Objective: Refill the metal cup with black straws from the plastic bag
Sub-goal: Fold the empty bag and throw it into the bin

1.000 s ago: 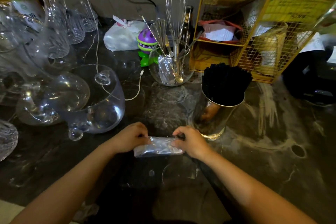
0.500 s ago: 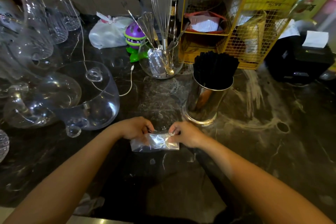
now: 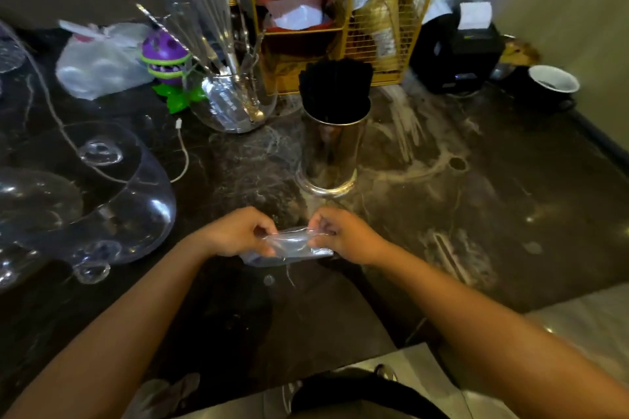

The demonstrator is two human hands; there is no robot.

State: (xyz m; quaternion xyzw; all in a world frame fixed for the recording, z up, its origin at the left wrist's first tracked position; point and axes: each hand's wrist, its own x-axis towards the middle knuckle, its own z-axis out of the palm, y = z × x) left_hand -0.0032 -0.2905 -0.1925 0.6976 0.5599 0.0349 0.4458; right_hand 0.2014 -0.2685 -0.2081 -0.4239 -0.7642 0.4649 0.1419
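- Black straws [image 3: 335, 88] stand packed in the metal cup [image 3: 328, 153], which sits upright on the dark countertop [image 3: 476, 214] just beyond the fingers of the right hand [image 3: 343, 235], not touching them.
- Between the fingers of both hands stretches the clear plastic bag [image 3: 289, 247]. The left hand [image 3: 238, 231] pinches its left end and the right hand pinches its right end, with the fingers curled tight on the film.
- The bag looks flat and empty, so the refill seems done and the step is probably smoothing or folding the bag. Keep both pinches even and the film taut, and work short of the cup.
- Beyond the left fingers stand a glass jar of whisks [image 3: 235, 105] and a purple toy [image 3: 165, 58].
- Left of those fingers, a large glass bowl [image 3: 102, 201] and a white charging cable [image 3: 183, 153] crowd that side.
- A yellow wire rack [image 3: 340, 27] backs the cup.
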